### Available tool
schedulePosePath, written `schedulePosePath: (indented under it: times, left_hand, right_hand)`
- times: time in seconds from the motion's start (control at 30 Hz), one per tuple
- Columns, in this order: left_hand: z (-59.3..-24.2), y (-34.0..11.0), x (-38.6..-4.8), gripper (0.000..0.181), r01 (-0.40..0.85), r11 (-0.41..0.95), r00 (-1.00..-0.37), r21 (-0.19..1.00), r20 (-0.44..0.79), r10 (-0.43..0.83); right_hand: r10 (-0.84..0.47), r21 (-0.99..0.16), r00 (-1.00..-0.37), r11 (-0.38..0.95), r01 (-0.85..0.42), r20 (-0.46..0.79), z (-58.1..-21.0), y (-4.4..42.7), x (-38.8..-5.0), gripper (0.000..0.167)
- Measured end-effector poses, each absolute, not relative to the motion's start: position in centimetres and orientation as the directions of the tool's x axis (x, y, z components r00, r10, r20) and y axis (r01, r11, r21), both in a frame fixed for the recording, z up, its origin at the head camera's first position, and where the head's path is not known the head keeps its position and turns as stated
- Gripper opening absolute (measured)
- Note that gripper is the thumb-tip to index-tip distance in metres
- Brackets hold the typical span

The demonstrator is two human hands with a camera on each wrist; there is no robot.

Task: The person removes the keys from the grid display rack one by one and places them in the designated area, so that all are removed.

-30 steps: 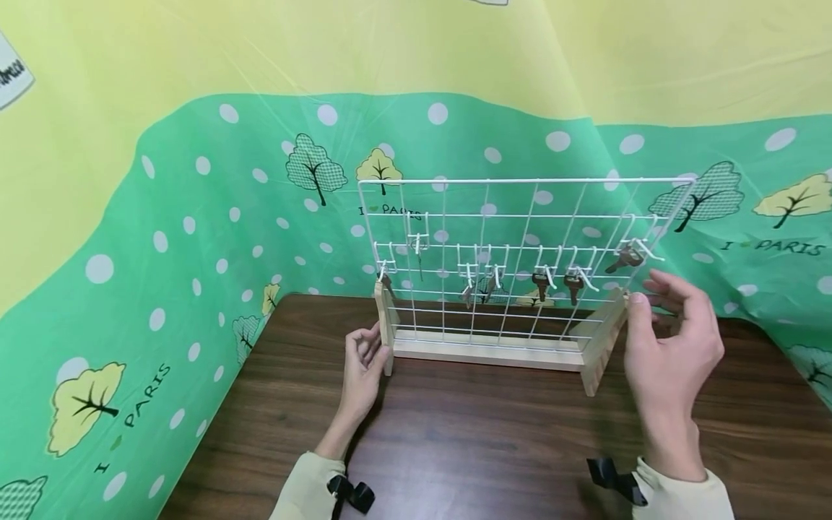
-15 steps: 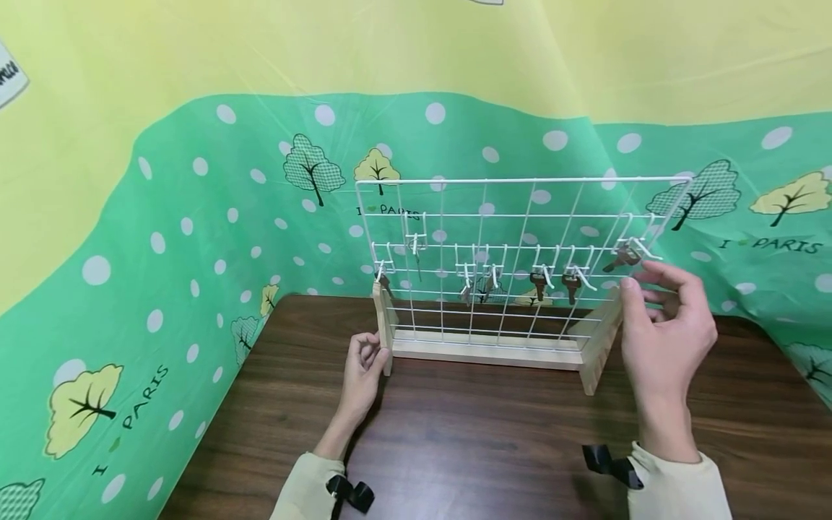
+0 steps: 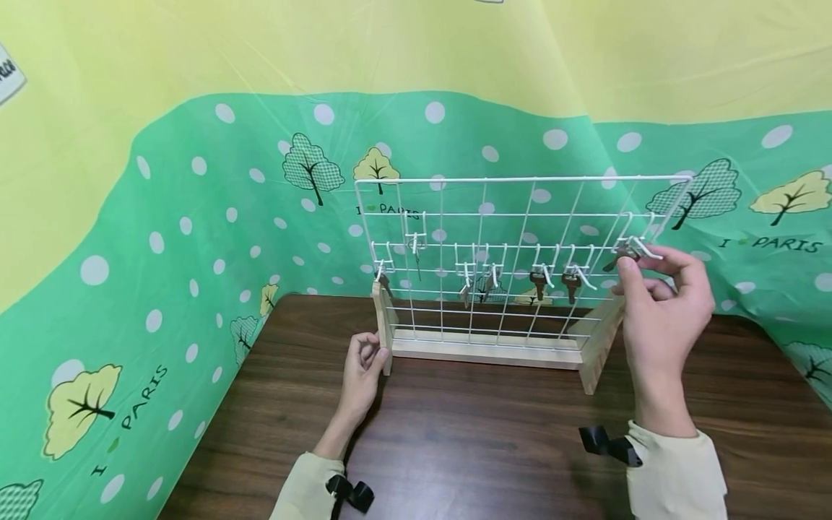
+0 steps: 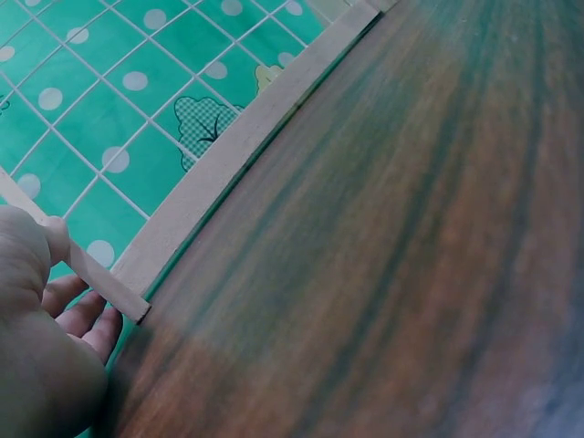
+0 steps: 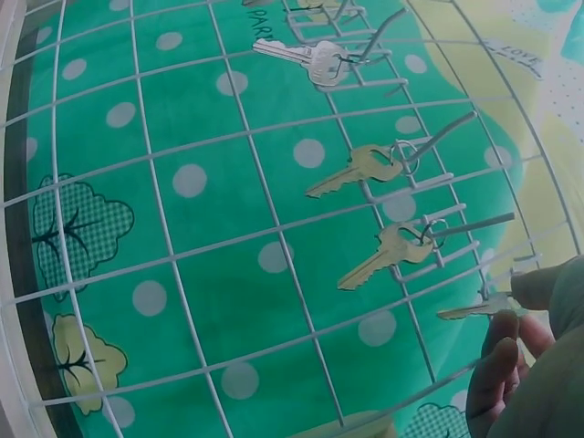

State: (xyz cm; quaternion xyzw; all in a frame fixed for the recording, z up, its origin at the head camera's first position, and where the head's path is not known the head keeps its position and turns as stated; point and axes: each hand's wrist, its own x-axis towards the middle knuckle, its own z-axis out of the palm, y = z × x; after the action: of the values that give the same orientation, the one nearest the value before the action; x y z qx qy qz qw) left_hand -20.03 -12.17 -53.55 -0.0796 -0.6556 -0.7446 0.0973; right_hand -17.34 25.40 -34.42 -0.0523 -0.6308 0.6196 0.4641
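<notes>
A white wire grid rack [image 3: 484,179] stands upright in a wooden base [image 3: 487,351], with several keys hanging from its white hooks. My left hand [image 3: 360,375] grips the left wooden side piece [image 3: 383,325]; in the left wrist view the thumb of that hand [image 4: 36,319] lies on one face of the side piece [image 4: 105,281], the fingers behind. At the rack's right end, my right hand [image 3: 666,318] is at the rightmost key [image 3: 626,252]. The right wrist view shows this hand [image 5: 538,374] pinching that key [image 5: 465,312] by its head, beside its hook.
Two more keys [image 5: 372,164] [image 5: 388,255] hang near my right hand. A dark wooden table [image 3: 455,433] carries the rack. Behind and to the left hangs a green and yellow printed cloth [image 3: 214,195]. Black straps [image 3: 351,492] are on both wrists.
My right hand has moved up and slightly left from beside the right wooden side piece to the rightmost key, and now pinches it. The left hand keeps its grip.
</notes>
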Motion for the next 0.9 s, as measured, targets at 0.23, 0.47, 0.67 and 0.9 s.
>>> schedulePosePath:
  times: [0.23,0.47,0.67,0.9]
  left_hand:
    - [-53.56,-12.12,-20.06,0.026,0.247,-0.123,-0.969,0.961,0.243,-0.043]
    - [-53.46,-12.13,-19.93,0.027,0.235,-0.122,-0.972,0.964,0.231,-0.049]
    - [-53.47,-12.15,-19.92,0.026,0.235,-0.114,-0.972,0.965,0.23,-0.051]
    - [-53.47,-12.15,-19.92,0.025,0.231,-0.105,-0.972,0.967,0.226,-0.059]
  right_hand:
    - [0.667,-0.831,-0.527,0.276,-0.482,0.527,-34.27,25.47,-17.8,0.019]
    - [0.673,-0.838,-0.523,0.292,-0.461,0.523,-34.1,25.24,-17.96,0.012]
    - [0.68,-0.826,-0.55,0.15,-0.544,0.485,-33.76,25.1,-17.64,0.006]
    - [0.675,-0.773,-0.576,-0.012,-0.634,0.461,-33.69,25.27,-17.36,0.009]
